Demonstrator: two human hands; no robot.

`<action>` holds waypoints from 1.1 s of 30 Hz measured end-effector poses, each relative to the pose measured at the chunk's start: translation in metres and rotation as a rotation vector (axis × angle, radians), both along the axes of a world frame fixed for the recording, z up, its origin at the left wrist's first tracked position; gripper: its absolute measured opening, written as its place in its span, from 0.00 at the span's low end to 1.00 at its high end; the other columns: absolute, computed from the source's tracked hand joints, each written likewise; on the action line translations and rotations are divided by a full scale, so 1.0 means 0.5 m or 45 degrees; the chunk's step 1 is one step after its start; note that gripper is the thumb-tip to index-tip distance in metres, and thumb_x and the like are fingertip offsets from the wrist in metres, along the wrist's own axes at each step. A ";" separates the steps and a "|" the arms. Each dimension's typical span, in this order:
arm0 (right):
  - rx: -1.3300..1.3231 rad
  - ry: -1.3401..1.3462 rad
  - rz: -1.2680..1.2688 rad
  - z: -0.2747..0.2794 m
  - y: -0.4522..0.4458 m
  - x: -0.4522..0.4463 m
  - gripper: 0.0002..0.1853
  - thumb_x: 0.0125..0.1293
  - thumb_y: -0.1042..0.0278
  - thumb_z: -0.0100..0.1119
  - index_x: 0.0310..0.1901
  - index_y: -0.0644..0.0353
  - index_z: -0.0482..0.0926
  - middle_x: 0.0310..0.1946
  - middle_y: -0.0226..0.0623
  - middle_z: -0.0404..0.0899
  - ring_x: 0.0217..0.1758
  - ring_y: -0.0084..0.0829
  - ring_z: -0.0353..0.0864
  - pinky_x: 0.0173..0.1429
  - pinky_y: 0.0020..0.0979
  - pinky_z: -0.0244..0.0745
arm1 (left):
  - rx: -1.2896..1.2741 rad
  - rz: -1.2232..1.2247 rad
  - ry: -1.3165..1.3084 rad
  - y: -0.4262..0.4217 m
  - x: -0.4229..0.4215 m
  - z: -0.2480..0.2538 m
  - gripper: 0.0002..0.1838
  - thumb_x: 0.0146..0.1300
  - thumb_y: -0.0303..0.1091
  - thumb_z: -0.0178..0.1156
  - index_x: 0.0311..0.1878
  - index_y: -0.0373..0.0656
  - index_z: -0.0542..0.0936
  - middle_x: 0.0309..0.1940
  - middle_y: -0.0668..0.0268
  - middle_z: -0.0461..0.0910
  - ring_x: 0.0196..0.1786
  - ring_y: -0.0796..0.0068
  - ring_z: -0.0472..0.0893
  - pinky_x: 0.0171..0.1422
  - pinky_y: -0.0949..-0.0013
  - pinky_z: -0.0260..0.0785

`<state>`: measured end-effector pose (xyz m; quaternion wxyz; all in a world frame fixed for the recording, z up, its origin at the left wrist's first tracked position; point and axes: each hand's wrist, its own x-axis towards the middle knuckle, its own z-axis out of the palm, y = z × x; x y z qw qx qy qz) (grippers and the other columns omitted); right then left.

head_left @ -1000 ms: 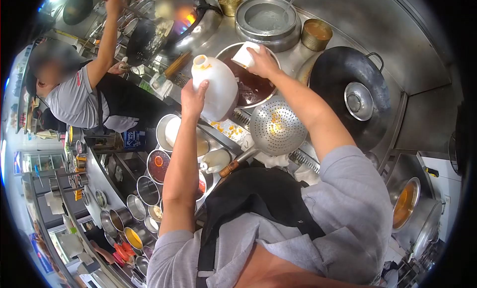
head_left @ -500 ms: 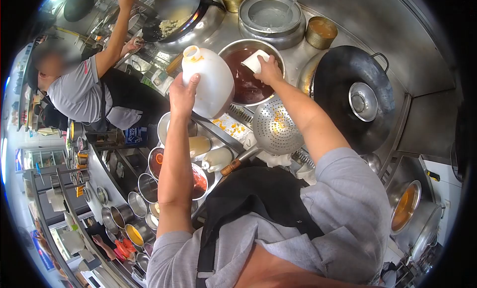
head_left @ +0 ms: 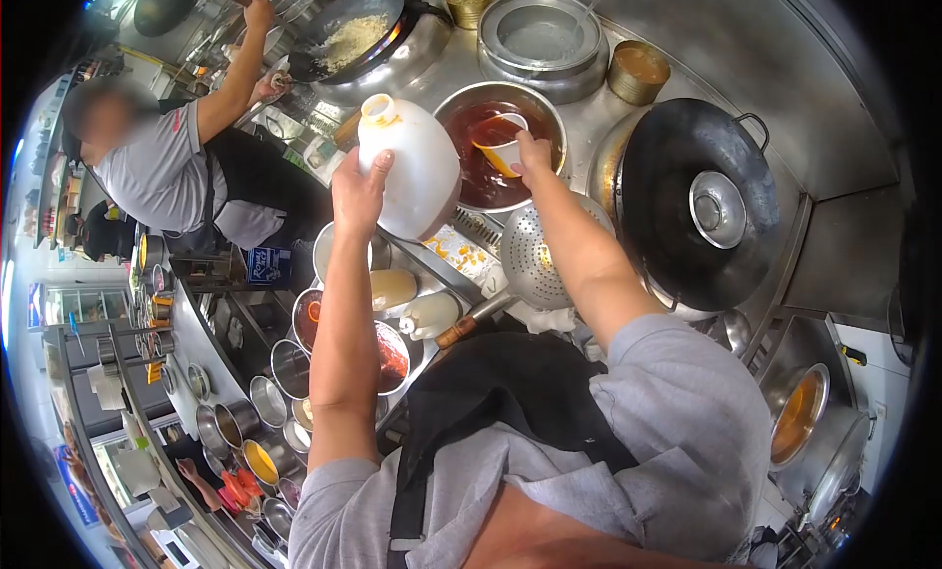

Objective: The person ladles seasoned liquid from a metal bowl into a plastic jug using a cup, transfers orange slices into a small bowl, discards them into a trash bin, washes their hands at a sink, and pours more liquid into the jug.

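My left hand point(head_left: 359, 191) is closed around a large white plastic jug point(head_left: 420, 177), its uncapped mouth stained with orange sauce. The jug leans beside a steel pot point(head_left: 562, 128) of dark red liquid point(head_left: 481, 188). Over that pot, my right hand point(head_left: 535, 160) grips a white cup point(head_left: 504, 160). Red liquid shows inside the cup, and its side looks orange where sauce coats it. Below the pot lies a perforated strainer point(head_left: 535, 260) with a wooden handle, under my right forearm.
A black wok point(head_left: 657, 206) with a steel bowl point(head_left: 717, 208) inside stands at right. Behind are a water-filled pot point(head_left: 538, 34) and an open can point(head_left: 638, 72). Bottles point(head_left: 432, 314) and sauce containers sit near my left forearm. A co-worker point(head_left: 152, 191) handles another wok at left.
The white cup has turned in my right hand and now holds red liquid from the pot. My left hand and the jug have barely moved. The co-worker's wok has tilted, showing more food.
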<state>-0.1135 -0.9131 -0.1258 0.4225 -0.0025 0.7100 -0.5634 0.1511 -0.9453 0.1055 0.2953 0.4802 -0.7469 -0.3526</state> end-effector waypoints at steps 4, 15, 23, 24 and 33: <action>-0.347 -0.334 -0.168 0.014 0.023 0.010 0.33 0.62 0.53 0.56 0.67 0.57 0.62 0.66 0.49 0.63 0.64 0.49 0.69 0.58 0.52 0.77 | 0.032 0.000 0.016 0.003 -0.001 -0.005 0.24 0.63 0.51 0.67 0.38 0.33 0.80 0.20 0.66 0.75 0.24 0.75 0.72 0.31 0.66 0.66; -0.544 -0.188 0.110 0.189 0.039 -0.122 0.29 0.67 0.45 0.48 0.64 0.51 0.67 0.59 0.42 0.72 0.57 0.44 0.75 0.52 0.46 0.77 | 0.158 -0.096 0.063 -0.005 -0.020 -0.065 0.24 0.61 0.50 0.69 0.42 0.34 0.81 0.25 0.65 0.79 0.27 0.75 0.74 0.35 0.66 0.69; -0.480 -0.056 0.499 0.340 0.019 -0.227 0.39 0.63 0.33 0.46 0.67 0.57 0.63 0.49 0.60 0.76 0.45 0.44 0.80 0.48 0.38 0.78 | 0.155 -0.167 0.012 -0.012 -0.033 -0.106 0.22 0.62 0.48 0.68 0.44 0.34 0.81 0.25 0.63 0.80 0.28 0.74 0.75 0.37 0.65 0.69; -0.479 -0.051 0.504 0.350 0.013 -0.235 0.39 0.63 0.33 0.46 0.67 0.57 0.63 0.49 0.60 0.76 0.45 0.44 0.80 0.48 0.38 0.78 | 0.155 -0.163 0.018 -0.012 -0.034 -0.108 0.22 0.62 0.48 0.68 0.44 0.34 0.81 0.25 0.63 0.80 0.28 0.74 0.75 0.37 0.65 0.69; -0.373 0.144 0.890 0.476 -0.026 -0.255 0.37 0.65 0.31 0.42 0.67 0.49 0.62 0.42 0.56 0.77 0.39 0.38 0.78 0.44 0.34 0.75 | 0.206 -0.181 0.026 -0.015 -0.051 -0.117 0.23 0.62 0.46 0.68 0.48 0.34 0.81 0.30 0.59 0.83 0.32 0.70 0.79 0.42 0.64 0.72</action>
